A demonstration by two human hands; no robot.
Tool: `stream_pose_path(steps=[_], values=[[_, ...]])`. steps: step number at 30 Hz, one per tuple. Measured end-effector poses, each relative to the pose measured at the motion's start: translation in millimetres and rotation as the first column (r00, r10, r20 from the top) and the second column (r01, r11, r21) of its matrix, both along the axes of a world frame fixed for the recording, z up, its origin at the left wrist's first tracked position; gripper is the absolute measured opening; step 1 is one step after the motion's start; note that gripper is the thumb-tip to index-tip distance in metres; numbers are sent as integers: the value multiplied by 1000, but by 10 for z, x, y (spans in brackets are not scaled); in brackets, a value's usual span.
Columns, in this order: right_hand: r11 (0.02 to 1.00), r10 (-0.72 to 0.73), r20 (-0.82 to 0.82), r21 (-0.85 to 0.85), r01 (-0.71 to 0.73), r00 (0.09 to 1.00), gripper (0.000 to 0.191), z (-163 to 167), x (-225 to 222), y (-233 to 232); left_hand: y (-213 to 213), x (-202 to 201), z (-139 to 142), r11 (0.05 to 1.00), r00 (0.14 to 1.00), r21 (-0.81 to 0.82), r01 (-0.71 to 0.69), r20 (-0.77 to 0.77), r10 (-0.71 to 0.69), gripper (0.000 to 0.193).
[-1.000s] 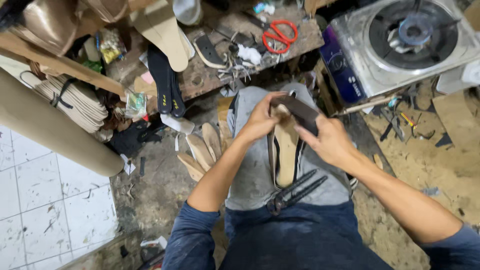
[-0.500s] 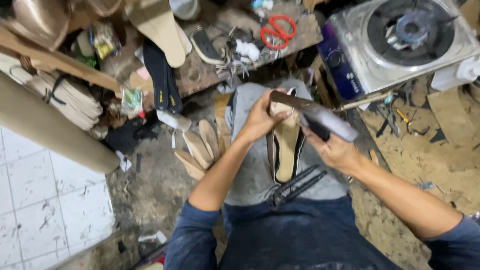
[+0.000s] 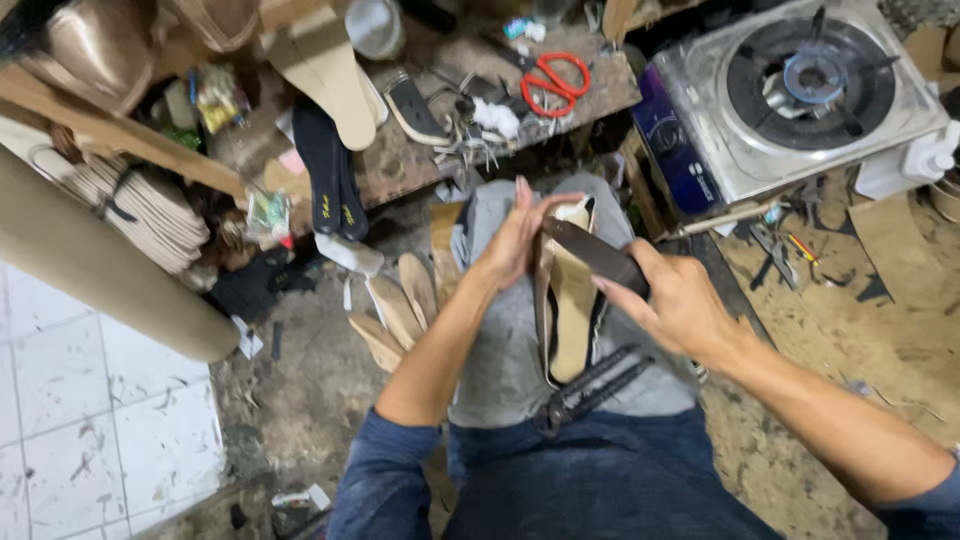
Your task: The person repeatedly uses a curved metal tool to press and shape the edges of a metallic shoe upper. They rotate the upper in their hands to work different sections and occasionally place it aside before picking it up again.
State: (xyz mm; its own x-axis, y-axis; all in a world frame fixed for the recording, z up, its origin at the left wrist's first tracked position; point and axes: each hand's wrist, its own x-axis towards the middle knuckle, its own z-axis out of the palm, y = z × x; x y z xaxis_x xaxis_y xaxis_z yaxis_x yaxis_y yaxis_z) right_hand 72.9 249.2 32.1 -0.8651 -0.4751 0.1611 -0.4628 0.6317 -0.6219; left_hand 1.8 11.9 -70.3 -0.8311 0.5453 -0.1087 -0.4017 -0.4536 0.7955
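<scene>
At frame centre, the left hand [image 3: 515, 245] steadies the tan sole [image 3: 572, 300] on the lap while the right hand [image 3: 680, 300] grips a dark strap [image 3: 592, 252] stretched across it, not yet fixed down, pliers [image 3: 585, 390] lying unused below.

Even, fairly bright light falls from above, with no hard-edged shadows. The white floor tiles [image 3: 90, 400] and the steel gas stove [image 3: 800, 95] catch soft glare. Under the tabletop [image 3: 420, 160] it turns dark and detail is lost. The wide lens bends lines near the edges. The hands [image 3: 515, 245] and forearms show slight motion blur; the middle is sharp.
</scene>
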Motion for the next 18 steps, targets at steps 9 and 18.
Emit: stream_pose_path(steps=[9,18], values=[[993,-25,91,120,14,996,34,-290,43,179,33,6,-49,1000,1000,-5,-13,-3,13,102],[979,-66,63,-190,77,996,31,-429,162,-90,-19,-19,-45,1000,999,-5,-26,25,27,100]])
